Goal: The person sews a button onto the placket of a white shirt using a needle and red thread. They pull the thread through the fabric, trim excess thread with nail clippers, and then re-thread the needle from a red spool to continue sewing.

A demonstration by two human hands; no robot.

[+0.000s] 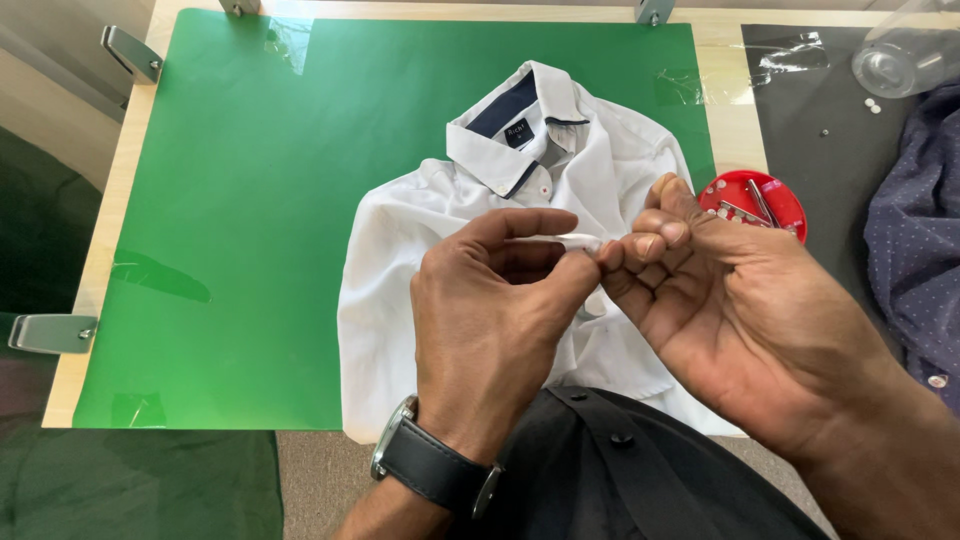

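Observation:
A white shirt (440, 215) with a dark-lined collar lies on a green mat (260, 200). Above its front, my left hand (490, 320), wearing a black-strapped watch, pinches a small fold of white fabric (560, 240) between thumb and fingers. My right hand (740, 310) meets it fingertip to fingertip, pinching at the same spot; whatever sits between those fingers is too small to tell. Both hands hide the shirt's middle.
A round red dish (770, 195) with small metal pieces sits just right of the shirt on a black mat (800, 100). A dotted dark blue garment (920, 250) lies at the right edge, a clear container (905, 50) at top right. Metal clamps (130, 52) hold the table edge.

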